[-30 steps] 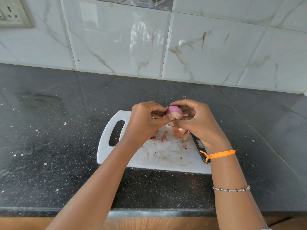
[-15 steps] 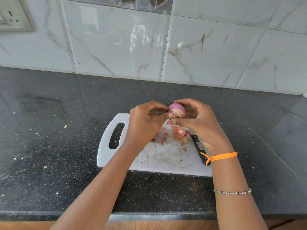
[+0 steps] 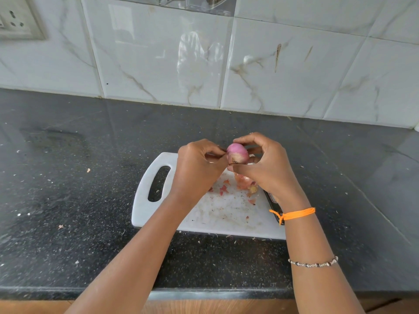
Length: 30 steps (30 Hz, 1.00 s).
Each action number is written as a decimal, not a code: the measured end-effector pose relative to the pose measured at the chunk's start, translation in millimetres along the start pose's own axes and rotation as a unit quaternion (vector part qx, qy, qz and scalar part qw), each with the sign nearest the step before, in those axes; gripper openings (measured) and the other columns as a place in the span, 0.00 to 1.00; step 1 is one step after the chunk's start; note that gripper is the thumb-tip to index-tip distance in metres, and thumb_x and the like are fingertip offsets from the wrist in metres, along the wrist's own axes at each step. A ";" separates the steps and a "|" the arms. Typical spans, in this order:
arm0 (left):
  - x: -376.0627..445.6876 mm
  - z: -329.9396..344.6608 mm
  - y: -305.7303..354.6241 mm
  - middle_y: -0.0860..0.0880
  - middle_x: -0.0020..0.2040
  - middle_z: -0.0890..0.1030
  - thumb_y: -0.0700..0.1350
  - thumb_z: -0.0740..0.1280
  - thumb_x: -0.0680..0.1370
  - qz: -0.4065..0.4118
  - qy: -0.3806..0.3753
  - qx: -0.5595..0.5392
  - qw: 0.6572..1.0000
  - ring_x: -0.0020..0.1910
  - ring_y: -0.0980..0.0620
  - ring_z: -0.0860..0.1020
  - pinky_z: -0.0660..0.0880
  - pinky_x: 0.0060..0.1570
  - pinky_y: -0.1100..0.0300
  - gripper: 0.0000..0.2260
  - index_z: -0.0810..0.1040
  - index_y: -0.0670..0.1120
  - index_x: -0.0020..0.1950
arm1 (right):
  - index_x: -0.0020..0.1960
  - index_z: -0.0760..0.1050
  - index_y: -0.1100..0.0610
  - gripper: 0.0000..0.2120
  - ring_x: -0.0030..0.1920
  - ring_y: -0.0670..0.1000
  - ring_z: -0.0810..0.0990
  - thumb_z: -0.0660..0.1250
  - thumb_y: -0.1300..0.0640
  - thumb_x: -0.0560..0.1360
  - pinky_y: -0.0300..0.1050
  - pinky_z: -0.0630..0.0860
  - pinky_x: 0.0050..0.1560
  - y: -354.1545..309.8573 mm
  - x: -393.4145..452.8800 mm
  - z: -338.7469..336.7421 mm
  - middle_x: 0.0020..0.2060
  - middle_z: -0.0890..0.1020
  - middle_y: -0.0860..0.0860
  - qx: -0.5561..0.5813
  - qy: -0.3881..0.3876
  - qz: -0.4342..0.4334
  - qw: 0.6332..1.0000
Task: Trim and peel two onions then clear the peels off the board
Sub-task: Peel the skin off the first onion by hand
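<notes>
**PEELING STAGE: ONION HELD ABOVE THE BOARD, SKIN PART REMOVED**

Your right hand [image 3: 265,165] grips the onion [image 3: 237,153], fingers curled over its top and thumb beneath it, and holds it in the air above the far edge of the cutting board [image 3: 145,200]. Your left hand [image 3: 199,165] is closed in a pinch beside the onion's left face; the thumb and forefinger appear to hold a thin dark strip of skin that runs to the trimmed end. How firmly that strip is attached cannot be determined.

The onion shows smooth pink flesh on top and a pale cut face towards you. Judge it as trimmed and nearly peeled.

Below your right hand, a pile of peels [image 3: 246,183] lies on the board, with smaller flakes [image 3: 223,189] scattered just beside it. A knife [image 3: 273,207] with a dark handle lies along the board's right edge, partly hidden by your right wrist. The board rests on the dark countertop [image 3: 68,200], where a few stray scraps also lie.

Step in hand: peeling. A second onion cannot be positively identified; the pile under your right hand may conceal one.

Next move, as a judgement:
1. Draw the pinched strip away from the onion, down and off the cut end
2. Keep the right-hand grip steady, because peeled flesh is likely slippery
3. Check the far side for remaining skin before setting the onion down
4. Leave clearing of the peels until both onions are done
</notes>
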<state>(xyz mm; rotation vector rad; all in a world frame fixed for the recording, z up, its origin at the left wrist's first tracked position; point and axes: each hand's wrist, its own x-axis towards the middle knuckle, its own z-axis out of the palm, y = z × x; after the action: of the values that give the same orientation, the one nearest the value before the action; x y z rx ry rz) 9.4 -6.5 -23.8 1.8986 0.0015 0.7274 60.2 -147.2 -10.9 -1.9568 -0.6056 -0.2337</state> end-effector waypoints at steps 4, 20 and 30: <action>1.2 0.9 -4.4 0.48 0.38 0.81 0.34 0.73 0.69 0.058 0.006 0.045 0.997 0.35 0.55 0.80 0.78 0.40 0.67 0.01 0.83 0.39 0.39 | 0.50 0.80 0.52 0.22 0.46 0.40 0.79 0.80 0.64 0.59 0.30 0.75 0.43 -0.7 -0.4 0.2 0.47 0.82 0.45 -0.023 -0.006 -0.020 1.000; 0.1 0.1 5.1 0.53 0.40 0.82 0.35 0.72 0.71 -0.005 0.007 -0.039 0.999 0.38 0.59 0.81 0.75 0.41 0.72 0.05 0.85 0.43 0.43 | 0.52 0.79 0.53 0.23 0.44 0.41 0.81 0.80 0.65 0.60 0.37 0.80 0.45 -2.2 -0.7 -3.2 0.46 0.83 0.44 0.043 -0.008 0.018 0.999; -0.9 4.3 -2.1 0.50 0.40 0.79 0.36 0.73 0.70 0.056 0.013 0.041 0.997 0.37 0.57 0.79 0.77 0.40 0.68 0.02 0.82 0.41 0.40 | 0.50 0.80 0.54 0.18 0.43 0.39 0.80 0.78 0.64 0.63 0.35 0.79 0.42 -0.7 -1.5 2.6 0.44 0.83 0.46 0.012 0.004 0.001 1.000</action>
<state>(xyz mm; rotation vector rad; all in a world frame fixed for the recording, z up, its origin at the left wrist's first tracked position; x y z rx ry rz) 11.5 -9.5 -27.0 1.9796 -0.0606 0.8390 58.4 -145.1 -12.1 -1.9331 -0.5982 -0.2305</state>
